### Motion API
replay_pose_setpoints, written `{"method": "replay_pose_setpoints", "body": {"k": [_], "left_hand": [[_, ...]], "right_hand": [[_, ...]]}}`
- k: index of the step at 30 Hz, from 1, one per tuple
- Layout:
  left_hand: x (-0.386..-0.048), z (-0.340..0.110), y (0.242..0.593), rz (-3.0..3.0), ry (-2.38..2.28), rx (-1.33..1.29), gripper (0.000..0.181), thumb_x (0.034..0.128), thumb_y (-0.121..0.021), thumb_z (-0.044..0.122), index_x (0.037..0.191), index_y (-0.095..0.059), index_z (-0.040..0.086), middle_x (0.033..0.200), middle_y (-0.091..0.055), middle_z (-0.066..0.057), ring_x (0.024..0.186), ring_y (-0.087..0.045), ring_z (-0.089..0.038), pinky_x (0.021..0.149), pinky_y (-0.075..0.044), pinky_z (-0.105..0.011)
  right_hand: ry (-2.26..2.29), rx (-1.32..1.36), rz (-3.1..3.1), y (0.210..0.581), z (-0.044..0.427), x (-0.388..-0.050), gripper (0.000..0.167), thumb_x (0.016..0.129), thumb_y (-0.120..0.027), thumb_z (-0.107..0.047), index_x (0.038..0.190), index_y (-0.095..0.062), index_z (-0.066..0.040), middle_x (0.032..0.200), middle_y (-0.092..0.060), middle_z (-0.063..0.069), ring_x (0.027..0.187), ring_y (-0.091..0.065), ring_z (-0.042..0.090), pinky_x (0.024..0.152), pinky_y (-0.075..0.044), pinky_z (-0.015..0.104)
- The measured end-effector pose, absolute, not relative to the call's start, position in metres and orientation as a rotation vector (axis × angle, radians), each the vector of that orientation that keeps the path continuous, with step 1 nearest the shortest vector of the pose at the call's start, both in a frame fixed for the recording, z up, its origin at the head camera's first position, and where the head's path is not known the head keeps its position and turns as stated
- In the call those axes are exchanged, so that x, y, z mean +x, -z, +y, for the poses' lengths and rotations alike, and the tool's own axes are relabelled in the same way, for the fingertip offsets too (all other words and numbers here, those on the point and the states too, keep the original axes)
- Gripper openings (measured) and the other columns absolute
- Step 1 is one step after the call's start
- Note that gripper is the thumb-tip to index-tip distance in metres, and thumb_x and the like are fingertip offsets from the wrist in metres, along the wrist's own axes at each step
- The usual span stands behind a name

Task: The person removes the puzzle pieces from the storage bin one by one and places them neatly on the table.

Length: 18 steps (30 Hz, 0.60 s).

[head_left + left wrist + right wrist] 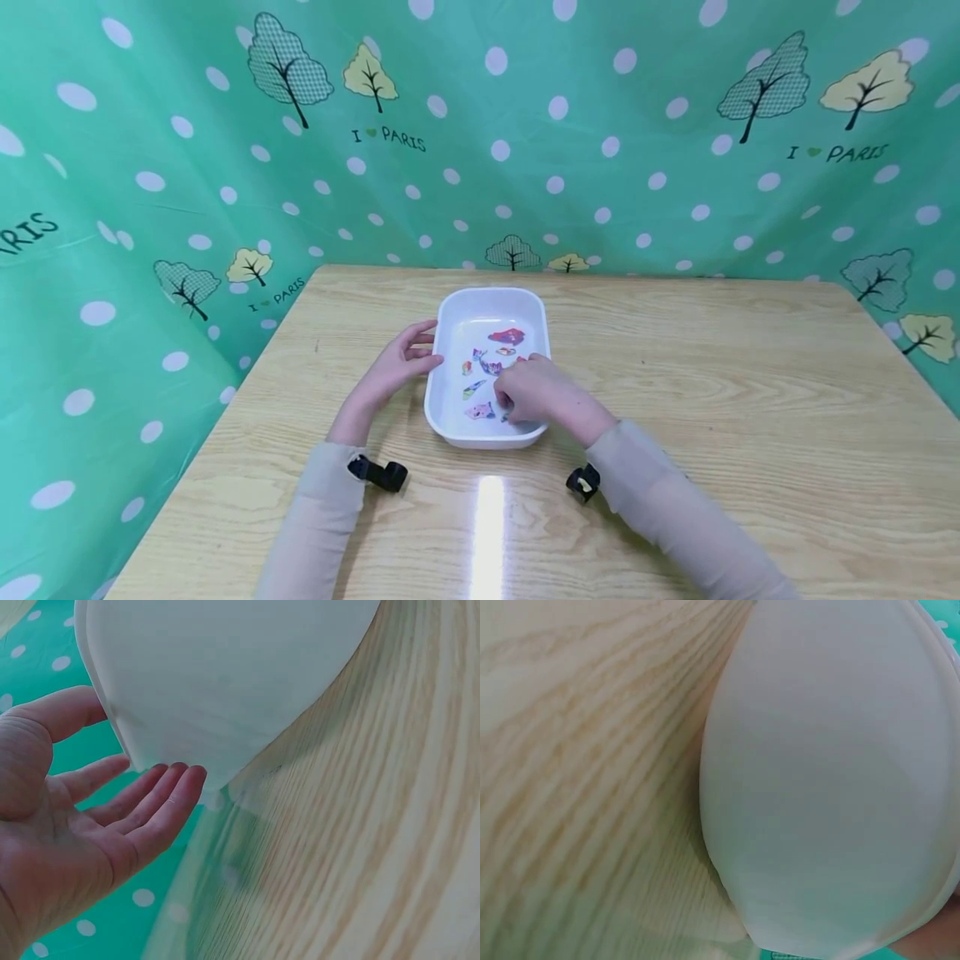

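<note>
White tray (486,443) of cut-outs (506,337): left hand (397,364), fingers spread, apparently steadies its side; right hand (531,390) is inside, pinch indeterminable.

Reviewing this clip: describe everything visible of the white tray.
The white tray is a deep, glossy, plastic-looking rectangle with rounded corners, a thin rim and smooth walls. It stands upright on the wooden table, its longer sides running away from the person. Small colourful flat pieces lie scattered inside; whether it holds water is unclear. The left hand touches its left side, while the right hand reaches in over the right rim.
</note>
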State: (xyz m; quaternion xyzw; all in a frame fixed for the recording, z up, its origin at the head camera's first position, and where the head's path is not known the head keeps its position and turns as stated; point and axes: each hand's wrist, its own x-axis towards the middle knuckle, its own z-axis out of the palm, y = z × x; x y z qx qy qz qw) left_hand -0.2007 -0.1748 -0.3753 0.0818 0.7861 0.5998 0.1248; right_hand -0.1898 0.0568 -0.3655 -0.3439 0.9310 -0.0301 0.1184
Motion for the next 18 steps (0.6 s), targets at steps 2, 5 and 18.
{"method": "replay_pose_setpoints", "body": {"k": [2, 5, 18], "left_hand": [[-0.197, -0.172, 0.370, 2.296, -1.738, 0.246, 0.067, 0.0848, -0.060, 0.009, 0.142, -0.025, 0.005, 0.133, -0.037, -0.024, 0.114, -0.045, -0.036, 0.090, -0.048, -0.037], [-0.195, -0.171, 0.366, 2.299, -1.726, 0.236, 0.068, 0.0841, -0.061, 0.008, 0.142, -0.025, 0.006, 0.134, -0.037, -0.023, 0.114, -0.044, -0.036, 0.091, -0.047, -0.038], [-0.207, -0.176, 0.388, 2.309, -1.736, 0.194, 0.070, 0.0830, -0.063, 0.009, 0.142, -0.027, 0.014, 0.135, -0.037, -0.018, 0.115, -0.044, -0.033, 0.090, -0.048, -0.038]], "right_hand": [[0.091, -0.997, 2.728, 0.366, 0.057, -0.190, 0.013, 0.071, -0.075, -0.024, 0.069, -0.062, -0.023, 0.064, -0.055, -0.013, 0.067, -0.050, 0.007, 0.087, -0.039, 0.038], [0.096, -0.991, 2.726, 0.368, 0.058, -0.190, 0.013, 0.073, -0.073, -0.023, 0.066, -0.062, -0.023, 0.062, -0.055, -0.014, 0.066, -0.050, 0.007, 0.092, -0.038, 0.040], [0.127, -0.987, 2.728, 0.366, 0.058, -0.189, 0.014, 0.074, -0.071, -0.020, 0.067, -0.059, -0.022, 0.060, -0.053, -0.012, 0.064, -0.049, 0.008, 0.088, -0.038, 0.038]]}}
